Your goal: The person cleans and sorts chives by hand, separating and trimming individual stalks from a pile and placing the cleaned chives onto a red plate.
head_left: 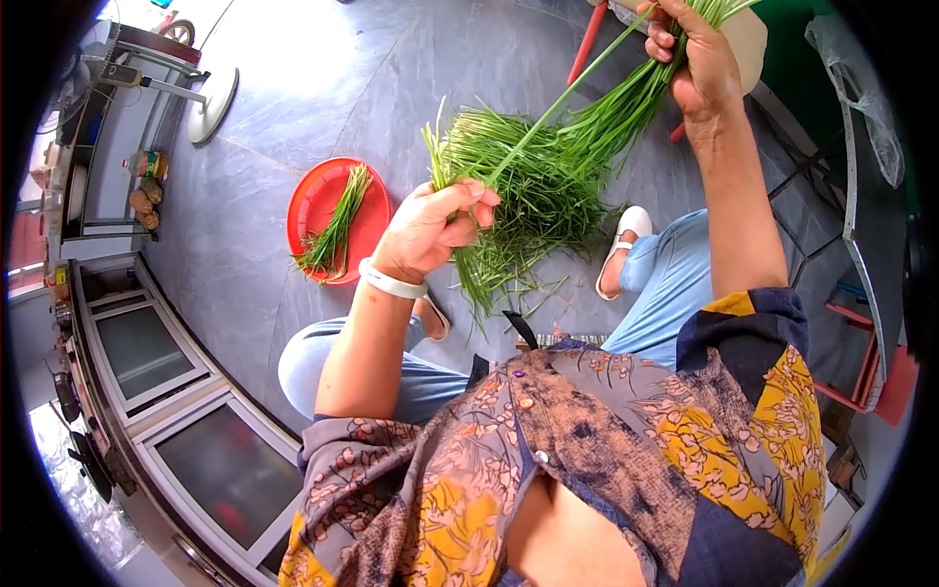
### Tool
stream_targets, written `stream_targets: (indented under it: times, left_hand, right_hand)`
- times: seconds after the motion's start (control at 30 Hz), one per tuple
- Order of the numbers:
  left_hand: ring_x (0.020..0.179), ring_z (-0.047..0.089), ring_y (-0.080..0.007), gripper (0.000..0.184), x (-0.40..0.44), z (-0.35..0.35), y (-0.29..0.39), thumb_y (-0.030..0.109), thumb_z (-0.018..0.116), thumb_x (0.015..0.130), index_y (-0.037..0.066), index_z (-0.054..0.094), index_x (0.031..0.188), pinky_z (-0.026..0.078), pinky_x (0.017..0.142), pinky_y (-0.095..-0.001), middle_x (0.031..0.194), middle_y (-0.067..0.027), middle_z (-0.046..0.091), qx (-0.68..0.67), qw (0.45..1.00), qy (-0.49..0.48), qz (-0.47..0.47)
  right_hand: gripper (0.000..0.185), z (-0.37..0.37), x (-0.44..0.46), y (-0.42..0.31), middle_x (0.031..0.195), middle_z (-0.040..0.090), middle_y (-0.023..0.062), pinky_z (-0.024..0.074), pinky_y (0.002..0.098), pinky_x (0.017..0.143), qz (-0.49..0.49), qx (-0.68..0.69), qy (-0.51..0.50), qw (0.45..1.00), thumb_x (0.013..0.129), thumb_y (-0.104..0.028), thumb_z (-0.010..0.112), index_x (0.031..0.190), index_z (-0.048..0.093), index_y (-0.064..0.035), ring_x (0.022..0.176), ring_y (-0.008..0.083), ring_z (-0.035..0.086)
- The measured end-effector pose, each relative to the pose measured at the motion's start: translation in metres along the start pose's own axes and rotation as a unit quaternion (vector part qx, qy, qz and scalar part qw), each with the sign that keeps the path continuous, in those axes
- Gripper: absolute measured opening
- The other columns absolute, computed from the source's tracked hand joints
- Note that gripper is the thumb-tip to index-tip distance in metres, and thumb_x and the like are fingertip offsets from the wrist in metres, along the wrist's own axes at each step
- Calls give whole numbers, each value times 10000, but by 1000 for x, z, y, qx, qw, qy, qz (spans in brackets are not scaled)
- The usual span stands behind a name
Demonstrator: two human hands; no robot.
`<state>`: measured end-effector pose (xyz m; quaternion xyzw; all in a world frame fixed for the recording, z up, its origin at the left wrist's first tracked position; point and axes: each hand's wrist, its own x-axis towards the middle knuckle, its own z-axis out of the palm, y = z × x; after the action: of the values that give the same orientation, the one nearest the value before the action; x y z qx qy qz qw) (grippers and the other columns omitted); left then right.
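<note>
Holds green stalks (611, 112) in left grip (435, 225) and right grip (699, 64), with one long stalk (538, 125) slanted between.
Closes left grip round a small bunch (474, 269), with thumb and fingers drawn together, at the near-left side of the loose pile (533, 186). Closes right grip round a thicker bundle (641, 88), up and to the right, with pale ends past the hand and green lengths trailing down-left toward the pile. Sets the pile nearer left grip than right, heaped on the grey floor (391, 98) in front of the knees (303, 362). Shows a red tray (305, 201) left of the pile, with a separate bunch (342, 230) inside. Extends to a round white base (213, 106) and glass-fronted cabinets (225, 470) along the left side.
</note>
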<state>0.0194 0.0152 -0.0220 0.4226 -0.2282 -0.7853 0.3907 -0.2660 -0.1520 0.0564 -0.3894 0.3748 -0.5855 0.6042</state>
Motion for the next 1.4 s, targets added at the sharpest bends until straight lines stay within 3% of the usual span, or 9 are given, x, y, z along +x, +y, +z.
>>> stream_targets:
  times: [0.23, 0.33, 0.43, 0.5, 0.63, 0.73, 0.87, 1.17, 1.4]
  left_hand:
    - [449, 301, -48, 149, 17, -17, -8, 148, 550, 923, 32, 632, 969, 251, 423, -202, 808, -6, 628, -115, 982, 111, 101]
    - [452, 286, -44, 150, 14, -4, -4, 141, 559, 916, 37, 636, 991, 246, 425, -200, 825, -8, 638, -49, 978, 175, 97]
    - [467, 340, -47, 335, -3, 7, -2, 400, 607, 878, 100, 678, 1011, 277, 430, -244, 609, 39, 482, 220, 946, 216, 97]
    - [467, 361, -61, 414, -11, 17, 3, 487, 642, 853, 93, 685, 973, 285, 434, -262, 539, 56, 426, 201, 946, 233, 98]
    - [457, 349, -49, 245, 10, 11, -1, 323, 631, 892, 84, 659, 847, 277, 437, -240, 564, 68, 428, 62, 970, 175, 155]
    - [547, 438, -48, 246, 5, 18, -5, 202, 695, 833, 55, 654, 1026, 313, 457, -220, 759, 14, 576, 70, 981, 125, 127]
    - [909, 605, -139, 394, 15, 12, -20, 79, 724, 792, -55, 604, 1143, 476, 858, -282, 997, -51, 639, 96, 971, 103, 193]
    - [908, 608, -136, 284, 21, 26, -19, 50, 696, 824, -43, 569, 1060, 494, 839, -282, 951, -61, 643, 100, 945, 99, 297]
    - [769, 593, -75, 140, 10, 36, -4, 123, 615, 874, 39, 704, 942, 511, 699, -297, 813, -55, 702, 252, 891, 189, 326]
  right_hand:
    - [215, 15, -17, 5, 790, 627, 84, 441, 222, 475, -95, -7, 14, 995, 939, -221, 583, 929, 590, -6, 548, 115, 541]
    - [190, 9, -13, 6, 881, 629, 85, 341, 221, 521, -121, 34, -61, 990, 919, -182, 606, 984, 615, -4, 589, 80, 455]
    - [226, -20, 3, 8, 816, 610, 45, 357, 208, 529, -43, -15, -184, 982, 943, -222, 570, 945, 656, -13, 646, 85, 500]
    - [217, -27, 0, 12, 898, 618, 55, 354, 203, 523, -14, -92, -189, 977, 940, -239, 555, 973, 639, -41, 670, 76, 504]
    - [229, 0, -31, 24, 971, 642, 80, 327, 204, 483, -30, -219, -192, 956, 925, -300, 535, 861, 562, -81, 612, 68, 468]
    - [238, 15, -54, 27, 958, 648, 85, 364, 204, 467, 82, -261, -266, 924, 915, -267, 557, 961, 583, -35, 751, 104, 619]
    - [168, 23, -67, 40, 999, 638, 108, 408, 199, 462, 118, -310, -316, 889, 900, -165, 578, 970, 574, -12, 942, 164, 665]
    - [128, 54, -90, 59, 1096, 617, 140, 398, 202, 446, 166, -230, -300, 911, 889, -149, 558, 907, 534, -24, 774, 115, 619]
    - [393, 76, -107, 49, 1078, 670, 91, 381, 208, 457, 133, -279, -331, 892, 951, -270, 547, 1227, 600, 5, 685, 80, 594]
